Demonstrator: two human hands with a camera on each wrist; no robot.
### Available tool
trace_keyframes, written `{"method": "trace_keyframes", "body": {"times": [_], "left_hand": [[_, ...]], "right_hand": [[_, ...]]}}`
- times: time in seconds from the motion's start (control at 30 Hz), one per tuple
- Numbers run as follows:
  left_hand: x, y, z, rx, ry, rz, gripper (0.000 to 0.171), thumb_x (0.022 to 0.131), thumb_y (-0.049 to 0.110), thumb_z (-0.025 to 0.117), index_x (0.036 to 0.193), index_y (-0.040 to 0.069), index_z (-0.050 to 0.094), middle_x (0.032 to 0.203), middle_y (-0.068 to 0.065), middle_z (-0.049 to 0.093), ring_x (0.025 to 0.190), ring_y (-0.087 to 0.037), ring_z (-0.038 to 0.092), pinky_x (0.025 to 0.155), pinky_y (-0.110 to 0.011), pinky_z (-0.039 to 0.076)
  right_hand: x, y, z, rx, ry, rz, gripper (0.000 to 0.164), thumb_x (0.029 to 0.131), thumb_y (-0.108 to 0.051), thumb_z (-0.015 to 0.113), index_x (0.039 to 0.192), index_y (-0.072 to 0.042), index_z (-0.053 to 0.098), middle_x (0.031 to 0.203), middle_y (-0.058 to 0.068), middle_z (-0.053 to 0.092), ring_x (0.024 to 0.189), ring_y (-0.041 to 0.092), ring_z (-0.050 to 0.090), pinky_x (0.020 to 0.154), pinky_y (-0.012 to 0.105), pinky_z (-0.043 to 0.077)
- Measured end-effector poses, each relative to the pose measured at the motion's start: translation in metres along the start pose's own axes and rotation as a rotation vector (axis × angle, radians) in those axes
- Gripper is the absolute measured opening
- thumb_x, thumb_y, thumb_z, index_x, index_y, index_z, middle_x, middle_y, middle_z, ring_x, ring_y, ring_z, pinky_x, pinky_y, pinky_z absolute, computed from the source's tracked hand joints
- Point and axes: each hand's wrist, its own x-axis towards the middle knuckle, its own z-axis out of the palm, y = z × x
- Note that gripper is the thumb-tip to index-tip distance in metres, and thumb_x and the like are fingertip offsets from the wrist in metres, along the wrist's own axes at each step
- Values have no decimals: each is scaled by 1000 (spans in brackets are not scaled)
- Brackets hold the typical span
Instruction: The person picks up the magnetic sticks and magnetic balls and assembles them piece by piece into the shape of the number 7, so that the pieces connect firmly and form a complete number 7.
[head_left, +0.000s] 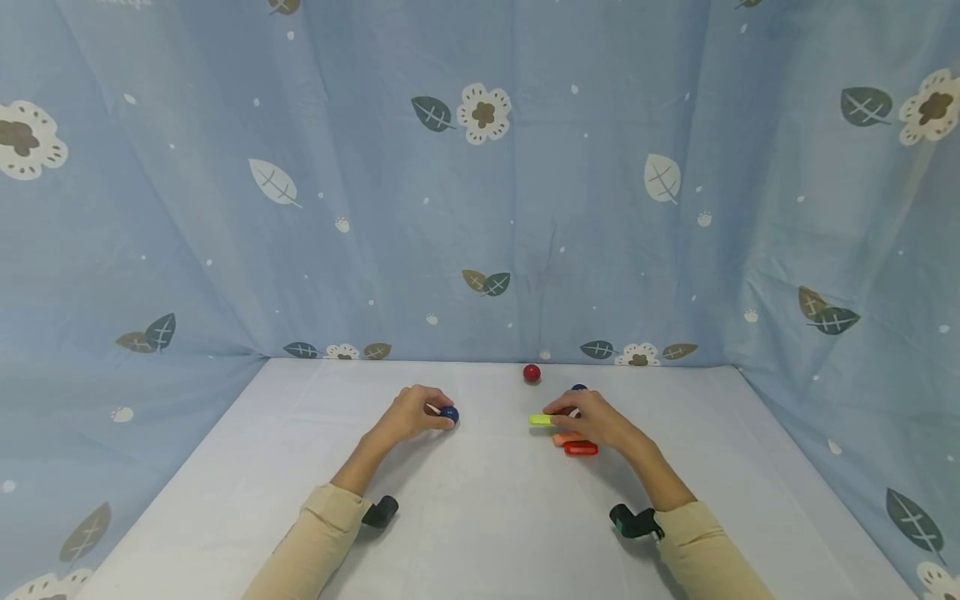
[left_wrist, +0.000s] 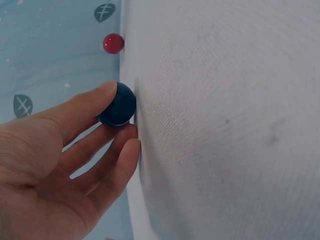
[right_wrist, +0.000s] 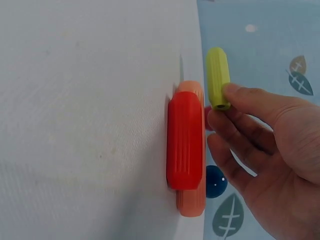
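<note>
On the left of the white table, my left hand (head_left: 411, 415) pinches a dark blue ball (left_wrist: 120, 106) between thumb and fingertips, close over the cloth. My right hand (head_left: 596, 417) holds a short yellow-green ribbed cylinder (right_wrist: 218, 75) by its near end, with thumb on one side and fingers on the other; a small hole shows in that end. Just below this hand lie a red ribbed cylinder (right_wrist: 184, 142) and an orange one (right_wrist: 191, 204), side by side. Behind the right hand, a second blue ball (head_left: 579, 387) is partly hidden by the fingers.
A red ball (head_left: 532, 373) sits near the table's back edge, between the hands. The white tabletop (head_left: 480, 517) meets a blue leaf-patterned curtain (head_left: 480, 208) at the back and sides. Black camera mounts (head_left: 381, 512) are at both wrists.
</note>
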Motion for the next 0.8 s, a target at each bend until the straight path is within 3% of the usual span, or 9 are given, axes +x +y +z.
{"method": "trace_keyframes", "body": {"times": [0.53, 0.8], "left_hand": [[-1, 0, 1, 12, 3, 7, 27, 80, 16, 81, 106, 13, 73, 106, -6, 75, 88, -17, 71, 79, -33, 57], [-1, -1, 1, 2, -3, 23, 28, 80, 15, 81, 107, 12, 73, 107, -8, 75, 88, -18, 71, 78, -33, 57]], "right_hand": [[8, -4, 8, 7, 0, -77, 21, 93, -12, 66, 112, -6, 73, 103, 3, 73, 92, 12, 64, 79, 21, 54], [10, -8, 15, 39, -21, -29, 21, 93, -13, 66, 113, -8, 73, 106, 3, 72, 90, 11, 63, 79, 19, 53]]}}
